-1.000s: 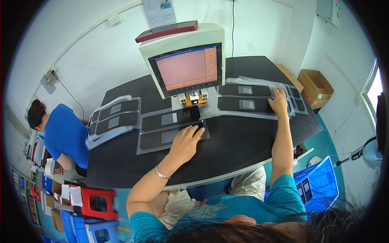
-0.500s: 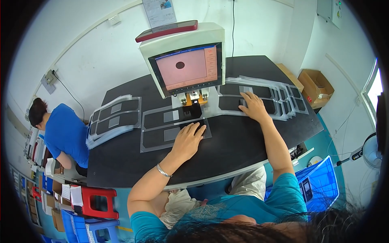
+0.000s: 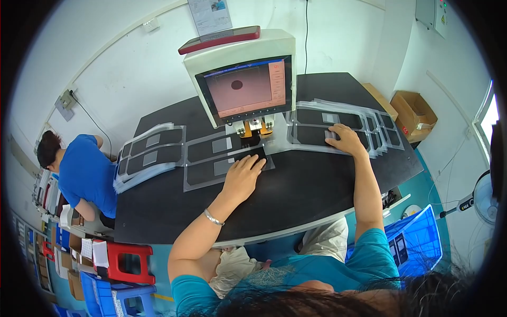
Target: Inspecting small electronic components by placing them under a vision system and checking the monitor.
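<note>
My left hand [image 3: 242, 176] lies flat, fingers spread, on the right part of a clear plastic sheet [image 3: 203, 182] with two rectangular outlines. The sheet's far right part reaches under the head of a white bench machine [image 3: 255, 127] with orange-yellow parts. Above that, the machine's screen [image 3: 243, 90] shows a dark oval on a pinkish ground. My right hand [image 3: 346, 141] rests on a fanned stack of similar clear sheets [image 3: 308, 135] to the right, thumb and fingers apart. Whether its fingertips grip a sheet edge does not show.
Another stack of clear sheets [image 3: 168, 138] lies on the left of the black table [image 3: 296, 198]. A person in blue [image 3: 87, 171] works beyond the left edge. Cardboard boxes [image 3: 412, 113] stand at the right, a blue crate [image 3: 422, 240] by my right arm, a red stool [image 3: 129, 262] lower left.
The sheet under my left hand has slid away from me, further toward the machine. My right hand has moved right across its stack. The picture on the screen has darkened.
</note>
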The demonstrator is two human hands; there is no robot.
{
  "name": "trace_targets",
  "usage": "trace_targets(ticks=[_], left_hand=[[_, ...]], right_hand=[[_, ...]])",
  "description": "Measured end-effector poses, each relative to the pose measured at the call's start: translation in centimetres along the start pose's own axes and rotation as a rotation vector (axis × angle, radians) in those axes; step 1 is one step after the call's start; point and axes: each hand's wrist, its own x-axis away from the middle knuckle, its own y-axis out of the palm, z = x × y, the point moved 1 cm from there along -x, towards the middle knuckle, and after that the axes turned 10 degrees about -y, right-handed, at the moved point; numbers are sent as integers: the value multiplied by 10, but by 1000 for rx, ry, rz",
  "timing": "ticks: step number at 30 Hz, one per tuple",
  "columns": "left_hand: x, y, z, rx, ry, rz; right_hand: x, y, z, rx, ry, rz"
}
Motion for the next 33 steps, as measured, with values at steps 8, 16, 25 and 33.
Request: trace_targets(ticks=[8, 16, 25, 33], left_hand=[[-13, 14, -4, -71, -69, -30], [-10, 9, -9, -8, -36, 6], [2, -14, -20, 113, -111, -36], [-27, 12, -43, -25, -129, 89]], right_hand=[[-1, -1, -2, -5, 8, -2], [-3, -5, -6, -42, 54, -65], [3, 0, 0, -1, 14, 5], [0, 0, -1, -5, 4, 3]])
